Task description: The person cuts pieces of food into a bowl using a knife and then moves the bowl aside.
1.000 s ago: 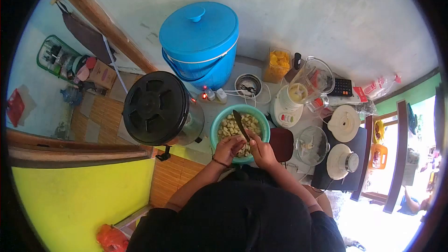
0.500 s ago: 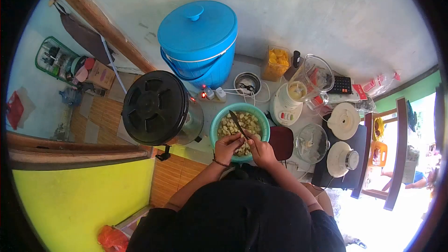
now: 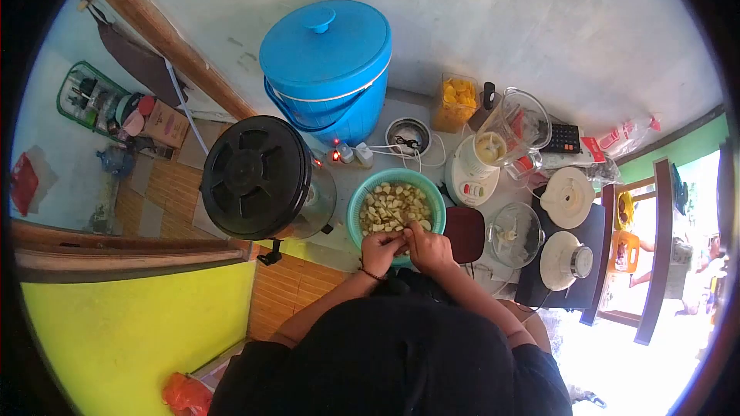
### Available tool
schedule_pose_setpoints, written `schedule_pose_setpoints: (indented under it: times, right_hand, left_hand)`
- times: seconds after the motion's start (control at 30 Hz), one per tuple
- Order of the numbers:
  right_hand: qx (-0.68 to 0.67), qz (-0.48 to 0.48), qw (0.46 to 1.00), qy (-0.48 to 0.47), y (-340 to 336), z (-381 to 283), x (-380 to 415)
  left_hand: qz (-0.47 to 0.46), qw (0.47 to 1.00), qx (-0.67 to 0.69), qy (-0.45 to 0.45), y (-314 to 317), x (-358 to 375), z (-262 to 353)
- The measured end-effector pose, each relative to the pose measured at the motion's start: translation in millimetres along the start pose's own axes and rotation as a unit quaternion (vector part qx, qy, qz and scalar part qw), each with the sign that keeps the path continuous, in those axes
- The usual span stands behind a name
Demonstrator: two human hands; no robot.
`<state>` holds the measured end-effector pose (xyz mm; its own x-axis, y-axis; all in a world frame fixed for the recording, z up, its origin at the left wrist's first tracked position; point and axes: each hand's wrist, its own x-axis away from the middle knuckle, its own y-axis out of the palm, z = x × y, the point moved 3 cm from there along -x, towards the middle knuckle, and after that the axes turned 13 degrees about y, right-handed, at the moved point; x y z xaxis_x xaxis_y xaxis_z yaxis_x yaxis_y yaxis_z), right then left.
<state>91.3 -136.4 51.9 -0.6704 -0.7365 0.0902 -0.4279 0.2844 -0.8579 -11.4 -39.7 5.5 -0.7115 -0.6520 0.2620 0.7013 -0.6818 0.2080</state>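
A turquoise basket (image 3: 355, 219) holds many pale cut pieces (image 3: 395, 205). Over its near rim, my left hand (image 3: 380, 253) is closed, its fingertips pinched together against the other hand; what they hold is too small to make out. My right hand (image 3: 430, 250) is also closed and touches the left at the fingertips. A round pale piece shows beside its fingers. The dark knife blade seen earlier cannot be made out now.
Behind the basket stand a blue lidded bucket (image 3: 326, 54) and a metal bowl (image 3: 408, 137). A black-lidded container (image 3: 257, 177) is at left. At right are a blender (image 3: 474, 173), a clear bowl (image 3: 516, 236) and a dark red object (image 3: 465, 235).
The knife blade that pointed up over the basket is no longer visible. My hands have drawn closer together, with their fingertips now meeting.
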Motion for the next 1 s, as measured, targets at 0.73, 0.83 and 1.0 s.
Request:
schedule_pose_setpoints:
  times: [0.73,0.83,1.0]
  right_hand:
    - [-0.196,0.045,0.966,0.164,-17,33,-5]
    - [-0.211,0.049,0.963,0.160,-22,35,-5]
    - [-0.216,0.038,0.961,0.170,-18,43,-9]
  left_hand:
    - [-0.309,0.614,-0.657,0.309,51,-107,-32]
    - [-0.268,0.605,-0.663,0.350,49,-105,-40]
    - [-0.249,0.714,-0.605,0.250,38,-82,-14]
